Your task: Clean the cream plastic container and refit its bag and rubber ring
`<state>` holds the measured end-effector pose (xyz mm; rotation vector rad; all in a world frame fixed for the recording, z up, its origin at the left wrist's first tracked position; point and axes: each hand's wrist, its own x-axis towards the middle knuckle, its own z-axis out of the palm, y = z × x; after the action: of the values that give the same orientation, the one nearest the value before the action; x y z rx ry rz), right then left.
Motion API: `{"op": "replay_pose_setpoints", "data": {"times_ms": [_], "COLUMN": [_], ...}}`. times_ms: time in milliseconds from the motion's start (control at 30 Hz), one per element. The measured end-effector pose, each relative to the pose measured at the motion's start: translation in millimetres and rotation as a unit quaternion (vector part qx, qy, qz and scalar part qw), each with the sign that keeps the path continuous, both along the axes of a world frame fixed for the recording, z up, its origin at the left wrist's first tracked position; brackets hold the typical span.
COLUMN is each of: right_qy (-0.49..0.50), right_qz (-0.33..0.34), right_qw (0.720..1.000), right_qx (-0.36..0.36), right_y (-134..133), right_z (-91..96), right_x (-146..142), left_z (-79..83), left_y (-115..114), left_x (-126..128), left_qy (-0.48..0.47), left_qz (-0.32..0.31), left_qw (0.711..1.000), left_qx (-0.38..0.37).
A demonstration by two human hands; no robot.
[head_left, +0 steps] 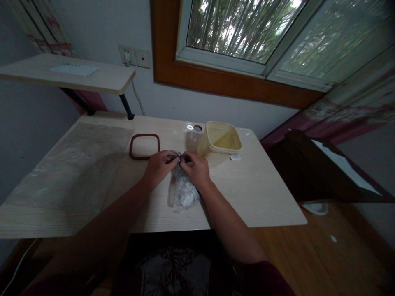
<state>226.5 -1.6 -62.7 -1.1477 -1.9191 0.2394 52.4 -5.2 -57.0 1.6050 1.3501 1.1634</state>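
A clear plastic bag (186, 193) with whitish, crinkled contents stands on the table in front of me, its neck gathered upward. My left hand (161, 165) pinches the gathered neck from the left. From the right, my right hand (196, 167) pinches the same neck, and the fingertips of both hands nearly meet. A small dark or shiny bit shows between the fingers; whether it is a tie or the bag's own top I cannot tell. What exactly lies inside the bag is too blurred to name.
Behind my right hand stands a cream plastic tub (220, 142) without a cover. A brown rounded-square frame (144, 158) lies behind my left hand. A clear plastic sheet (70, 168) spreads over the table's left side, below a raised shelf (105, 78). The table's (262, 193) right edge drops to the floor.
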Motion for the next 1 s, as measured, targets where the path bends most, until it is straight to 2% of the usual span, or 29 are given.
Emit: {"op": "replay_pose_setpoints", "data": {"times_ms": [233, 433, 600, 800, 900, 1000], "right_qy": [-0.050, -0.059, -0.012, 0.066, 0.126, 0.162], "right_qz": [-0.002, 0.018, 0.068, 0.109, 0.114, 0.116], "right_qw": [0.999, 0.998, 0.997, 0.990, 0.977, 0.966], "right_qx": [-0.002, -0.017, -0.024, -0.064, -0.127, -0.162], "right_y": [-2.6, -3.5, -1.3, 0.6, 2.6, 4.6], "right_z": [2.9, 5.1, 5.2, 6.6, 2.0, -2.1], "right_x": [-5.0, -6.3, -1.2, 4.7, 6.7, 8.3], "left_z": [1.0, 2.4, 4.0, 4.4, 3.8, 3.1], "left_y": [-2.2, -0.5, 3.3, 7.6, 8.4, 7.6], "left_x": [0.6, -1.5, -4.7, -9.6, -8.8, -7.3], "left_qy": [0.103, 0.133, 0.090, -0.010, -0.036, -0.045], "left_qz": [0.026, 0.031, 0.017, -0.060, -0.073, -0.067], "left_qw": [0.993, 0.989, 0.996, 0.996, 0.995, 0.997], "left_qx": [0.058, 0.058, -0.008, -0.065, -0.058, -0.011]}}
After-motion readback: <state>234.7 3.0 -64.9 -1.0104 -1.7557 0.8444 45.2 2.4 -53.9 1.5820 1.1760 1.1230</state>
